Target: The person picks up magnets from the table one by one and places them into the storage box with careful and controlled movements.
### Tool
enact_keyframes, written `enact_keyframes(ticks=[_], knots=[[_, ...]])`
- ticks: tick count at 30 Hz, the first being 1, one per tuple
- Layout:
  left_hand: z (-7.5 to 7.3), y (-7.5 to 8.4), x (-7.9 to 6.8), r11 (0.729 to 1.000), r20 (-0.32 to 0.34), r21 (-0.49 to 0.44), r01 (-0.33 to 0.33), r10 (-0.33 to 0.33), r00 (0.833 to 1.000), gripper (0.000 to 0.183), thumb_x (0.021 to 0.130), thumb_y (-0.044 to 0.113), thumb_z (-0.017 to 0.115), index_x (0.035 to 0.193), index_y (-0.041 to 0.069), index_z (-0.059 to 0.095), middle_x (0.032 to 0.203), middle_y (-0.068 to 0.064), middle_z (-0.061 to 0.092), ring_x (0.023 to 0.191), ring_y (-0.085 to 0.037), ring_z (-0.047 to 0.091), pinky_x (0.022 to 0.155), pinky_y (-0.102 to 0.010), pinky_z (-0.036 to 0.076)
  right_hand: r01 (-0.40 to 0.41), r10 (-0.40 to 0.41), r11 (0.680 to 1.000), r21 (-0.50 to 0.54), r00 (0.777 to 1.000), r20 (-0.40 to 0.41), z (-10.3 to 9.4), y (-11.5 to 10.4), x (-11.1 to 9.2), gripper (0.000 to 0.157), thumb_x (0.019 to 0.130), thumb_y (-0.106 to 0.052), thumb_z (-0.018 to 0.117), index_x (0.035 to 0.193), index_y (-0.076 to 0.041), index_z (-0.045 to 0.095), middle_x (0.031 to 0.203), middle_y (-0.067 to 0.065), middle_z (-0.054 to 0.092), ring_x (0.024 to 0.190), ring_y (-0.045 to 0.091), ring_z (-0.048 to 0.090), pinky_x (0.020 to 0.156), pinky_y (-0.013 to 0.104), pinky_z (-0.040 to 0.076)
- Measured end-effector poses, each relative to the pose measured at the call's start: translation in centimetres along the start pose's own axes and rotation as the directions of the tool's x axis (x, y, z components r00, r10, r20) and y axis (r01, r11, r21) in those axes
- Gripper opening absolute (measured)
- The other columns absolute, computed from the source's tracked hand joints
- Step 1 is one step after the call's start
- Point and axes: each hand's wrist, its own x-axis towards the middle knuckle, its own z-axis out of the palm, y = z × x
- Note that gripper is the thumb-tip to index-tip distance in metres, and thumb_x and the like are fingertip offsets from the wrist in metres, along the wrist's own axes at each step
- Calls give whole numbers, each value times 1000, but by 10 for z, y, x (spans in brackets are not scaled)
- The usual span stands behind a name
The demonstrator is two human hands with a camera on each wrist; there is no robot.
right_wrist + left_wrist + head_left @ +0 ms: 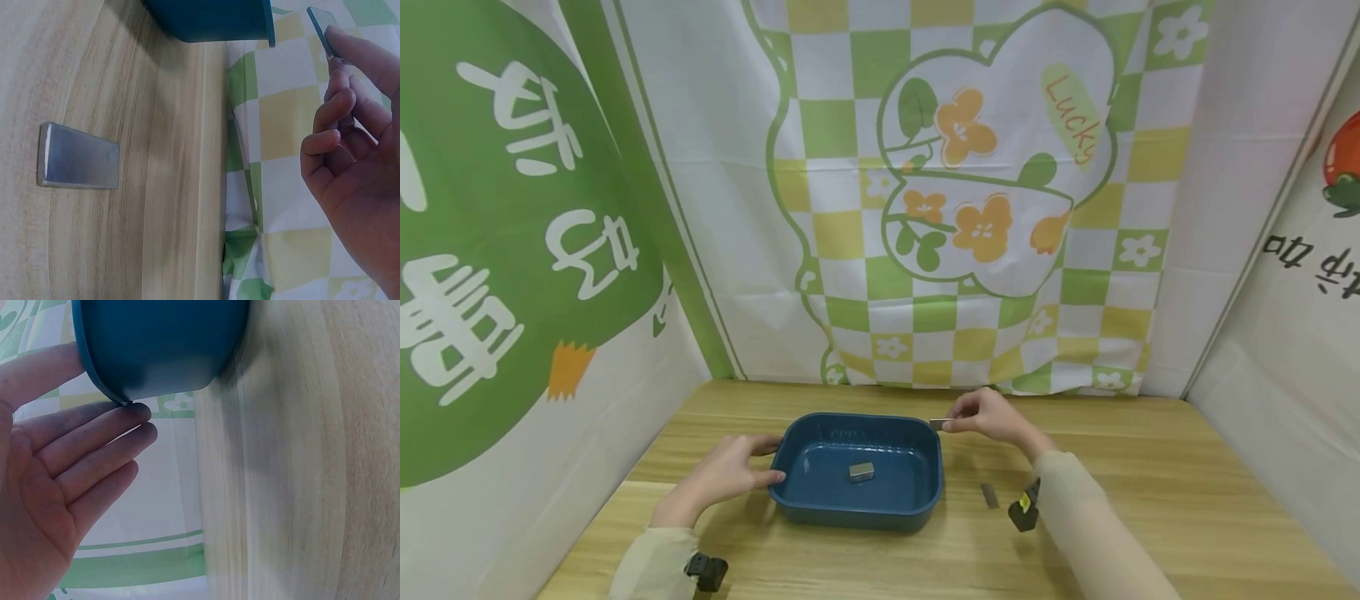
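Observation:
A dark blue rectangular tub (855, 516) stands on the wooden table. My left hand (724, 475) is at its left end; the thumb and nearly straight fingertips touch the rim, as the left wrist view shows. Just beyond the tub's far right corner, my right hand (988, 414) pinches a thin, flat silvery metal block (321, 28) between thumb and fingers, above table height. Inside the tub lie small metal blocks (861, 472), seemingly stacked; their count is hard to tell. Another flat metal block (80, 156) lies on the table to the right of the tub.
The pale wooden table (760, 558) backs onto a green and yellow checked cloth (925, 317). Printed white cloth panels stand at the left and right sides. Each wrist wears a small black camera (707, 572).

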Motion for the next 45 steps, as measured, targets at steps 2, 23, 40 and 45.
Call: enact_keyframes(ticks=[2, 23, 40, 45], knots=[[0, 0, 0, 1000, -1, 2, 0, 0, 1000, 56, 79, 28, 76, 124, 0, 60, 120, -15, 66, 110, -32, 63, 95, -51, 47, 3, -3, 1000, -1, 1000, 1, 0, -2, 1, 20, 81, -31, 74, 86, -12, 72, 79, -1, 69, 73, 17, 61, 66, 30, 50], [-1, 0, 0, 1000, 7, -4, 11, -11, 1000, 56, 80, 30, 76, 125, 0, 60, 120, -16, 65, 111, -33, 62, 95, -51, 47, 39, -39, 999, -16, 998, 40, 9, -18, 16, 16, 82, -30, 74, 84, -14, 73, 78, -3, 70, 71, 11, 59, 69, 29, 50], [0, -1, 0, 1000, -1, 12, 10, -10, 1000, 56, 79, 31, 76, 124, 1, 60, 119, -15, 66, 110, -32, 63, 96, -51, 47, 38, -38, 999, 0, 998, 53, 19, -21, 26, 14, 81, -27, 74, 85, -13, 73, 80, -3, 71, 71, 11, 59, 69, 28, 50], [0, 0, 0, 1000, -2, 8, 4, -4, 1000, 56, 79, 29, 76, 124, 0, 60, 119, -15, 66, 110, -32, 63, 96, -51, 47, 21, -22, 1000, 14, 998, 57, 22, -22, 28, 15, 81, -27, 74, 86, -12, 73, 80, -2, 71, 72, 11, 58, 69, 28, 49]])
